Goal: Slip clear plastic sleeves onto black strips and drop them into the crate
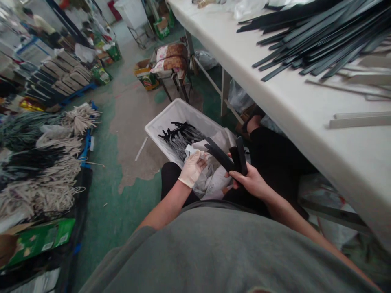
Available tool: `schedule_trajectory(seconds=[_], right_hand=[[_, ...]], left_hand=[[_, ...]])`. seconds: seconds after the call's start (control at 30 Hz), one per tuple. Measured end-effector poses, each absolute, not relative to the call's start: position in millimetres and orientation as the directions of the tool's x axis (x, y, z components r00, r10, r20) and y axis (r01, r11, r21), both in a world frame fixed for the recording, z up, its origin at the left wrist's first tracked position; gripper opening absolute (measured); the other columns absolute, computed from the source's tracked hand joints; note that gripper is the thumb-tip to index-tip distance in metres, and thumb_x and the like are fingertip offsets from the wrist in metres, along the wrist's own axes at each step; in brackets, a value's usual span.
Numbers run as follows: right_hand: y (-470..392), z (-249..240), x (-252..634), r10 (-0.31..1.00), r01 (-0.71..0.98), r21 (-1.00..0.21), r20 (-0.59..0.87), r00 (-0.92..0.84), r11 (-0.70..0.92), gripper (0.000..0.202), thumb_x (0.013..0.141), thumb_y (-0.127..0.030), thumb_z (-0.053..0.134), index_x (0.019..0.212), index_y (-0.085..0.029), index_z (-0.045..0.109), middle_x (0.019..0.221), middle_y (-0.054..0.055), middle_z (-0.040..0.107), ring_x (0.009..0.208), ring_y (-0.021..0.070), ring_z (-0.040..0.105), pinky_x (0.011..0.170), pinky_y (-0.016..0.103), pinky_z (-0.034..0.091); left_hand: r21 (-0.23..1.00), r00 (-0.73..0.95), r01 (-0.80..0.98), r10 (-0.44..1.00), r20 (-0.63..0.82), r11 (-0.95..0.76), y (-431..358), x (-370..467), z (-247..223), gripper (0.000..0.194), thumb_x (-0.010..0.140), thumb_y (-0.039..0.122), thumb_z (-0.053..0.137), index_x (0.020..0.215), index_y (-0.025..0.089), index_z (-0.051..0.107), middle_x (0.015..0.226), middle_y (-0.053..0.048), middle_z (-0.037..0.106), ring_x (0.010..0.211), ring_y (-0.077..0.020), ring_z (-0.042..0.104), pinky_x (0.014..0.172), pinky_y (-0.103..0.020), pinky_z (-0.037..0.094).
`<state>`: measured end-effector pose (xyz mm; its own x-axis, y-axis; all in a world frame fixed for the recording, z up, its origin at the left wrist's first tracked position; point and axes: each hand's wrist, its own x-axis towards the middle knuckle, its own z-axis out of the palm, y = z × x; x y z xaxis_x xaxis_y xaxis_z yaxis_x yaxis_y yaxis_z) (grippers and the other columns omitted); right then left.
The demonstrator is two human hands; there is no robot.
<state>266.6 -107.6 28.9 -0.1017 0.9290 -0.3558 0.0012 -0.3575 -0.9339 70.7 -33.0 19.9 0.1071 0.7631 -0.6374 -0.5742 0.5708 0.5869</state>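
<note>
My left hand (pixel 193 167) wears a pale thin glove, and its fingers are closed on a small white piece (pixel 190 150) that looks like paper or film. My right hand (pixel 249 179) is bare and wrapped round several flat black strips (pixel 224 156), which fan out above the fist towards the left hand. Both hands are over the near end of a white plastic bin (pixel 157 129). Inside the bin, at its far end, is a heap of black and grey strips (pixel 183 136). Crumpled whitish plastic (pixel 210 179) lies below my hands.
On my right a long white table (pixel 293 97) bears many dark strips (pixel 305 44) and some pale strips (pixel 363 120). A stool with a patterned cushion (pixel 172 57) stands beyond the bin. Bundles of cord (pixel 45 162) lie on the left. A person (pixel 42 26) is far off.
</note>
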Motion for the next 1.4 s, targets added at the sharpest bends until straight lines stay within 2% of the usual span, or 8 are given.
schedule_trajectory(seconds=[0.2,0.33,0.63,0.93,1.1,1.2,1.3,1.4], right_hand=[[-107,28,263,0.924,0.089,-0.928,-0.37,-0.098,-0.362,0.038,0.078,-0.048,0.067,0.102,-0.024,0.052,0.082,0.003,0.07,0.047,0.0138,0.055,0.047,0.03,0.047],[-106,26,260,0.911,0.126,-0.917,-0.393,-0.123,-0.379,0.046,0.078,-0.047,0.067,0.115,-0.025,0.052,0.083,0.003,0.07,0.047,0.015,0.056,0.047,0.031,0.048],[-106,12,257,0.913,0.179,-0.918,-0.38,-0.15,-0.353,0.066,0.082,-0.037,0.063,0.142,-0.023,0.04,0.088,0.003,0.07,0.049,0.0147,0.059,0.048,0.03,0.051],[-105,8,254,0.923,0.207,-0.918,-0.366,-0.122,-0.337,0.071,0.082,-0.032,0.062,0.149,-0.024,0.039,0.085,0.0,0.071,0.045,0.0117,0.058,0.046,0.026,0.052],[-101,9,250,0.917,0.098,-0.916,-0.396,-0.057,-0.389,0.059,0.079,-0.044,0.067,0.131,-0.019,0.055,0.071,-0.002,0.068,0.043,0.0108,0.054,0.041,0.023,0.045],[-97,10,255,0.868,-0.025,-0.869,-0.491,-0.081,-0.494,0.048,0.081,-0.057,0.064,0.103,-0.015,0.065,0.065,0.0,0.065,0.042,0.009,0.05,0.041,0.022,0.041],[-91,7,262,0.772,-0.053,-0.779,-0.606,-0.193,-0.625,0.048,0.075,-0.061,0.07,0.069,-0.014,0.061,0.056,0.001,0.058,0.042,0.007,0.045,0.042,0.021,0.036],[-87,4,267,0.752,-0.051,-0.757,-0.635,-0.177,-0.651,0.044,0.066,-0.056,0.078,0.064,-0.016,0.059,0.054,0.0,0.057,0.046,0.0089,0.046,0.043,0.022,0.036]], left_hand=[[0.605,0.069,-0.565,0.762,-0.643,0.561,-32,77,9,0.03,0.068,0.037,0.086,0.077,0.018,0.065,0.072,0.001,0.069,0.058,-0.0088,0.062,0.065,-0.024,0.049],[0.615,0.062,-0.564,0.771,-0.634,0.551,-32,79,2,0.029,0.068,0.037,0.086,0.077,0.018,0.066,0.067,0.002,0.066,0.058,-0.0093,0.061,0.066,-0.025,0.049],[0.634,0.08,-0.543,0.786,-0.613,0.55,-36,78,4,0.025,0.071,0.037,0.083,0.084,0.019,0.071,0.077,-0.001,0.071,0.067,-0.0117,0.064,0.068,-0.024,0.048],[0.724,0.014,-0.508,0.845,-0.534,0.466,-54,83,-3,0.036,0.054,0.036,0.092,0.07,0.015,0.068,0.067,0.002,0.067,0.06,-0.0087,0.059,0.065,-0.022,0.048],[0.72,0.225,-0.409,0.827,-0.516,0.561,-77,98,-6,0.036,0.06,0.045,0.088,0.069,0.014,0.07,0.063,-0.001,0.065,0.06,-0.0114,0.059,0.066,-0.026,0.051],[0.75,0.309,-0.331,0.817,-0.487,0.572,-84,101,-1,0.033,0.065,0.047,0.085,0.073,0.016,0.073,0.068,-0.003,0.068,0.062,-0.0141,0.061,0.065,-0.029,0.051],[0.75,0.369,-0.284,0.79,-0.49,0.597,-85,101,1,0.033,0.066,0.047,0.084,0.071,0.016,0.073,0.069,-0.005,0.069,0.062,-0.0151,0.062,0.062,-0.029,0.051],[0.71,0.335,-0.354,0.792,-0.511,0.608,-81,99,-2,0.033,0.064,0.046,0.085,0.074,0.017,0.074,0.071,-0.004,0.071,0.063,-0.0145,0.063,0.063,-0.028,0.05]])
